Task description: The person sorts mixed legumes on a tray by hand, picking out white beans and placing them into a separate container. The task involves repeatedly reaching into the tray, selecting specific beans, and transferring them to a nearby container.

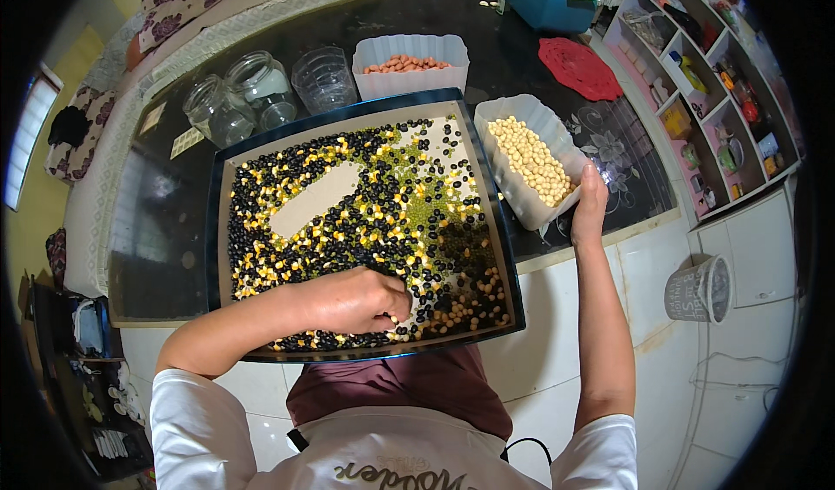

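Observation:
My left hand (365,299) reaches into a shallow box (515,294) of mixed beans, its fingers pinched together with a pale soybean (393,320) showing at the tips. Around it lie black beans (339,255), green mung beans (424,213) and yellow-and-white corn kernels (261,262). More loose soybeans (466,310) are gathered in the shaded near-right corner. At the right, my right hand (590,206) grips the near end of a translucent plastic container (489,108), thumb at its rim. Soybeans (528,157) fill much of that container, which sits against the box's right side.
Behind the box stand a plastic container (411,87) of peanuts (404,64), a clear plastic tub (324,79) and two glass jars (261,89) (218,112). A red mat (579,68) lies on the dark table (156,229). Shelves (711,92) and a waste basket (698,289) are at right.

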Tool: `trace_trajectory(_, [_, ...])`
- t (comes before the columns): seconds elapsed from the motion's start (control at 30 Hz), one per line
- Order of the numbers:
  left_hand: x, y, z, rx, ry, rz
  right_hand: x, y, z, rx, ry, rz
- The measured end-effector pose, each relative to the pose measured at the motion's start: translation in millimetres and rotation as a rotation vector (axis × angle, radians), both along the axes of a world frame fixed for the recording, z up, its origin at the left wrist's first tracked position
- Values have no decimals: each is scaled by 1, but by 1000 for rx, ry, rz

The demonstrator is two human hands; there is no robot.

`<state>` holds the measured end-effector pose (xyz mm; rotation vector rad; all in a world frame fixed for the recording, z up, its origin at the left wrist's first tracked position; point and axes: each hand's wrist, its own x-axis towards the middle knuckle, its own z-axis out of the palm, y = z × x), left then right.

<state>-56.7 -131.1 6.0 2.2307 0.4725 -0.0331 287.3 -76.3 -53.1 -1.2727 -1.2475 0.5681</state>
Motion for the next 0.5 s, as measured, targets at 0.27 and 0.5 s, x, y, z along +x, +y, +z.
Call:
trace_trajectory(0.27, [18, 8, 4, 11, -81, 51, -1, 0, 5, 20, -1, -1])
trace_trajectory(0.5, [33, 2, -5, -47, -107, -11, -3, -1, 6, 30, -19, -10])
